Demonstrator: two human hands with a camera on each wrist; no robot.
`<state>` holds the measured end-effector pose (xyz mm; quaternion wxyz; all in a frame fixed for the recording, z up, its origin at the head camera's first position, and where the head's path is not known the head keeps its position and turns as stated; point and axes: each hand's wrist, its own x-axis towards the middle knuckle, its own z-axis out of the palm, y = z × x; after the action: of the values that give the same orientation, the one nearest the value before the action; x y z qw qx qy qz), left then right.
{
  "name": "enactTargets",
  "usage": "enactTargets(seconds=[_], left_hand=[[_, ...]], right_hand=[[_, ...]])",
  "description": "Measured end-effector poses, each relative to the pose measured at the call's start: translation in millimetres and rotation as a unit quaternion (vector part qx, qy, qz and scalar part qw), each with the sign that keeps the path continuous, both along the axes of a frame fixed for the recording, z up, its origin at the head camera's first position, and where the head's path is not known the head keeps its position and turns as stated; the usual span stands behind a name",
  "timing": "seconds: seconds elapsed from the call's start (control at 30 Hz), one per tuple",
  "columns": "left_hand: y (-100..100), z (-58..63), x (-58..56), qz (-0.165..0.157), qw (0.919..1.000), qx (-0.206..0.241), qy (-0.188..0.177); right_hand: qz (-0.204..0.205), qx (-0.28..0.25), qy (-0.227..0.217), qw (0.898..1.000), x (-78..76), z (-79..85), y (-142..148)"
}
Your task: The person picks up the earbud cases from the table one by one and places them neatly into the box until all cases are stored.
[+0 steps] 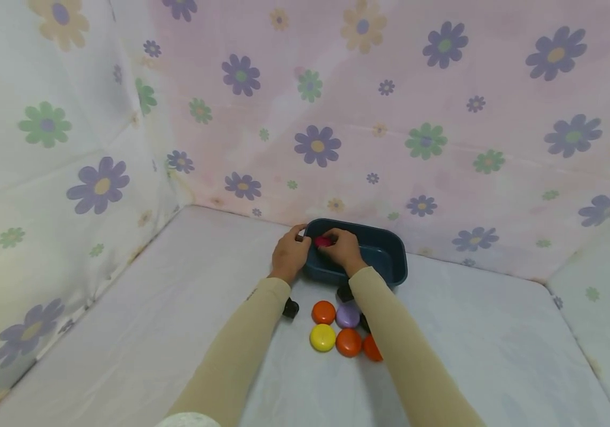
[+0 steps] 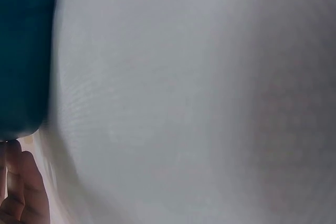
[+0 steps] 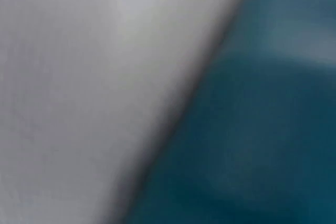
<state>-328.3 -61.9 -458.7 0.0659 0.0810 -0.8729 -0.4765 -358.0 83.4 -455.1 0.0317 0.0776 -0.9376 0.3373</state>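
A dark teal plastic container [image 1: 385, 255] stands against the back wall. At its left end my left hand [image 1: 289, 255] grips the rim; in the left wrist view, the fingers [image 2: 31, 187] bend at the container's [image 2: 23, 56] end. My right hand [image 1: 345, 249] reaches over the near wall and pinches a red round disc [image 1: 323, 241] inside the container, toward its left end. The right wrist view is blurred, with the container's teal wall [image 3: 252, 145] filling its right side and no fingers visible.
Several glossy discs lie together in front of the container: yellow [image 1: 323, 337], lilac [image 1: 348, 315] and orange [image 1: 323, 312]. My right sleeve [image 1: 396, 338] partly covers one orange disc. Small black objects [image 1: 291, 308] show beside the wrists. Flowered cloth walls [image 1: 283, 118] border the white surface.
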Motion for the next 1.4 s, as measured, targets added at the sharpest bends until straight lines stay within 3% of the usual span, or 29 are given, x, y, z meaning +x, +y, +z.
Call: enactTargets(seconds=[0.3,0.63,1.03,1.4], left_hand=[[2.2,1.2,3.3,0.002,1.0000,-0.002,0.002],[-2.8,-0.4,1.0,0.001,0.9999,-0.011,-0.001],[-2.4,-8.1,3.7,0.008,0.9999,-0.009,0.010],[2.5,-0.3,2.5,0.005,1.0000,-0.004,0.007]], right_hand=[[-0.010,-0.058,0.018,0.998,3.2,-0.3,7.2],[0.011,-0.079,0.048,0.996,23.9,23.2,15.6],[0.042,-0.067,0.064,0.995,73.6,46.0,45.8],[0.075,-0.023,0.078,0.994,140.1,53.8,104.9]])
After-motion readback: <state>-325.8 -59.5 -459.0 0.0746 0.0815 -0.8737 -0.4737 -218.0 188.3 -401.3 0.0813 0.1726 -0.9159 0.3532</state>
